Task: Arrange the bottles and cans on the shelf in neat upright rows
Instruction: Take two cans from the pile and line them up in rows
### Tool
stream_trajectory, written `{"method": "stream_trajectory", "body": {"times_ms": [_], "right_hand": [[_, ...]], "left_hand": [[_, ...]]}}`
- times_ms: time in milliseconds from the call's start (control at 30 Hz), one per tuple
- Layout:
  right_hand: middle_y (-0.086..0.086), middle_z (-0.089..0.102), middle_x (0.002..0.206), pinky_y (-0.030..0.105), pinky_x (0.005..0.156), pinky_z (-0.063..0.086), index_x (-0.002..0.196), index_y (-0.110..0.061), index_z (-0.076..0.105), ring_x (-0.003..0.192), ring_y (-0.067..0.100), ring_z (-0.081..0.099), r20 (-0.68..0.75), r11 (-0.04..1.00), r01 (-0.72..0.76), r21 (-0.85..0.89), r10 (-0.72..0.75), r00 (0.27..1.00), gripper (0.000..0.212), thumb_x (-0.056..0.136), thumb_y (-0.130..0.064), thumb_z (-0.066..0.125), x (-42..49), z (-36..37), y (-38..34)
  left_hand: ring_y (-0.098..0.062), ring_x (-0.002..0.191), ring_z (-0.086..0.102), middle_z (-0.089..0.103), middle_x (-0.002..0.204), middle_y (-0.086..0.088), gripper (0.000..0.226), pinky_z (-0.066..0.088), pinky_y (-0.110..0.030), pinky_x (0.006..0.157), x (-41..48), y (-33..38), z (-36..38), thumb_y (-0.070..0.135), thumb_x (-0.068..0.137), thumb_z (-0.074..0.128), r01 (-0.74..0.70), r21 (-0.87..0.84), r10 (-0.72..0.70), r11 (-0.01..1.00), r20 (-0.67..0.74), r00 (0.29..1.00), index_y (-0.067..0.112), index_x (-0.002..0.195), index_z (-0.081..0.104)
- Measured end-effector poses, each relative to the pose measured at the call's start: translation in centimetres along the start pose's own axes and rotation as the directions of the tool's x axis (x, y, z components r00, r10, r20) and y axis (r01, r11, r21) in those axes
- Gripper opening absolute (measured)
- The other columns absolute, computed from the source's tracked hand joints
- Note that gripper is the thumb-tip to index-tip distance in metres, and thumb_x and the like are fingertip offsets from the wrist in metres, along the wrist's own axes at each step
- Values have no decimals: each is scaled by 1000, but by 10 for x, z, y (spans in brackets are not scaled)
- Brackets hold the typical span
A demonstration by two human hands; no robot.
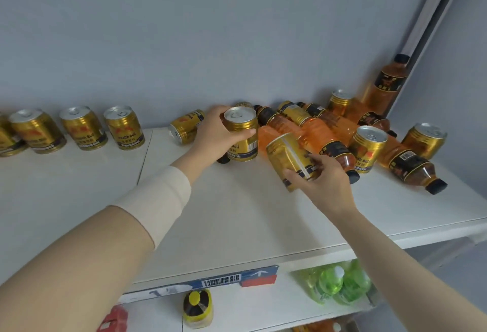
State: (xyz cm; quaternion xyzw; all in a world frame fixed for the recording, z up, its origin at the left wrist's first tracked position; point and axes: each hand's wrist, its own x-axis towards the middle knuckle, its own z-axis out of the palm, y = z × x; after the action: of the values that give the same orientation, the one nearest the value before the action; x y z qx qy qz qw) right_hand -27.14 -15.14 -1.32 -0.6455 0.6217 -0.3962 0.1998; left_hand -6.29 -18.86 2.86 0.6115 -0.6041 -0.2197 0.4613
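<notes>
Left hand [216, 134] is wrapped round an upright gold can [243, 136] at frame centre, right hand [326, 181] clutches a tilted can [288, 159] just right of it; they're stiff, slick metal, probably hefty, so I'd grab mid-body.

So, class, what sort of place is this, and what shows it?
Probably a shop aisle: many identical gold cans on a white shelf, with a barcode label on its front edge.

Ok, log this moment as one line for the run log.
left hand: grips upright gold can | right hand: grips tilted gold can | shelf: orange bottles lying down
</notes>
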Motion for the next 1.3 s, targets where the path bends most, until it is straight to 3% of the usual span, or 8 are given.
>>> {"method": "stream_trajectory", "body": {"times_ms": [100,233,533,700,767,933,1100,1300], "right_hand": [[3,64,99,35,91,49,101,-13,58,94,19,60,143,884,-218,412,174,974,44,71,-41,73,3,-5,-11],[6,68,100,35,99,46,90,-14,59,104,21,63,424,500,-447,742,166,890,19,83,-32,63,1,5,-47],[3,71,100,42,101,44,93,-19,66,108,23,62,636,432,-528,731,-152,756,12,88,-21,56,-33,102,-142],[9,70,102,42,100,45,97,-9,65,104,25,63,728,364,-640,677,-203,655,35,74,-35,62,-63,186,-208],[11,69,103,40,96,47,102,-5,59,104,25,64,745,379,-656,652,-163,647,49,66,-38,66,-74,223,-230],[5,69,101,31,90,49,100,-12,58,98,18,65,718,556,-550,623,-128,684,24,81,-25,62,-91,289,-270],[3,65,107,23,76,50,117,-12,53,98,15,63,589,776,-317,545,-85,804,50,72,-21,75,-86,331,-280],[-2,59,119,31,94,46,122,-22,47,111,14,55,567,858,-156,490,-177,804,66,66,-18,81,-75,371,-282]], "left_hand": [[-13,107,58,62,114,2,55,47,-24,84,-8,8,-26,27,68,81,50,-20,-51,999,-83,995,16,116,57],[-13,109,54,59,118,3,63,46,-31,92,-25,10,-76,27,68,80,89,-7,-89,996,-163,983,15,123,52],[-11,105,56,60,111,6,58,45,-27,88,-76,-40,-213,25,69,80,219,95,-179,971,-322,930,13,121,56],[-8,104,56,60,113,8,61,44,-24,87,-100,-97,-298,26,68,80,219,130,-162,967,-349,923,16,123,55],[-7,103,54,58,110,9,61,43,-24,87,-107,-123,-330,24,69,80,234,114,-183,966,-340,922,16,123,54],[-9,106,54,59,118,5,67,44,-26,89,-104,-181,-384,27,66,81,244,105,-202,964,-308,930,17,125,51],[-7,104,51,58,122,4,70,42,-22,86,-87,-216,-391,28,66,82,242,124,-203,962,-263,943,18,127,49],[-9,108,52,58,123,4,69,43,-21,86,-73,-241,-395,26,66,82,235,125,-198,964,-256,946,19,127,49]]}}
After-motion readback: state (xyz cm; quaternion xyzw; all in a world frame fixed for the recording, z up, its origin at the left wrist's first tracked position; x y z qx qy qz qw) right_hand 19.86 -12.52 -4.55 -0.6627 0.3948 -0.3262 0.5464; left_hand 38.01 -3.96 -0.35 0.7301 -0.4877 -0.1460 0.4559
